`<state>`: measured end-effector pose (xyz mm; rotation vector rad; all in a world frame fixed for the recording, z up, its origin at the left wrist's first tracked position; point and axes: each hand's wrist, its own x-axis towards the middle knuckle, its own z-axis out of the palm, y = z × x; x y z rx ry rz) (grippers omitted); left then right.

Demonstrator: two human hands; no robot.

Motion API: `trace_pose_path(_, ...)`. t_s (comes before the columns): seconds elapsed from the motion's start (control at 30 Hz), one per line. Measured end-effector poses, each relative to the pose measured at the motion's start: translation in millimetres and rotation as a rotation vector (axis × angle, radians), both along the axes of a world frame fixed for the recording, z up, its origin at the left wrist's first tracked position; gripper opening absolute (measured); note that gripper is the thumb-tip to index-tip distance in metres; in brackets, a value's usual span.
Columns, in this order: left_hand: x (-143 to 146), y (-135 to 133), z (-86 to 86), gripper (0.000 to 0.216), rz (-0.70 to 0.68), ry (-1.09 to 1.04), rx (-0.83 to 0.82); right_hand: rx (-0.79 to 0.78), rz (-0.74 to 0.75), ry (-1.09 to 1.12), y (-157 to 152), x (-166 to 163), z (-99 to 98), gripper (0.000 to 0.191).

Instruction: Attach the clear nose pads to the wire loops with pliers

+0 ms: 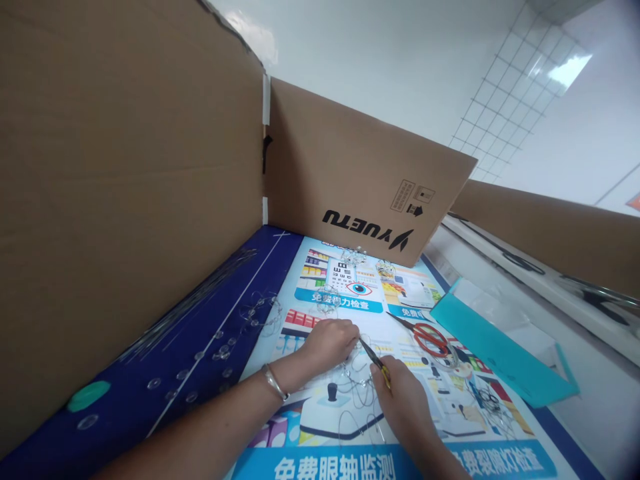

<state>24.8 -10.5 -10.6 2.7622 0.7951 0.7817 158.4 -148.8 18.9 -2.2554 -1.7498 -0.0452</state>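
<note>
My left hand rests with fingers curled on a printed poster, over thin clear wire loops; what it pinches is hidden. A metal bracelet is on that wrist. My right hand grips a small yellow-and-black tool whose tip points toward my left fingers.
Red-handled scissors lie on the poster to the right. A teal sheet sits further right. Cardboard walls stand at the left and back. Small clear pads and thin wires scatter over the dark blue strip at left.
</note>
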Motion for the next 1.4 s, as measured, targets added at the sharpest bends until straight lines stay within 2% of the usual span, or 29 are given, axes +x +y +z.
trace_pose_path(0.43, 3.2, -2.9, 0.5, 0.017, 0.037, 0.020, -0.018, -0.012, -0.054, 0.028, -1.7, -5.3, 1.4, 0.025)
trace_pose_path(1.4, 1.6, -7.4, 8.9, 0.019, 0.071, 0.085, -0.004, -0.045, -0.075, 0.046, 1.9, -4.0, -0.6, 0.026)
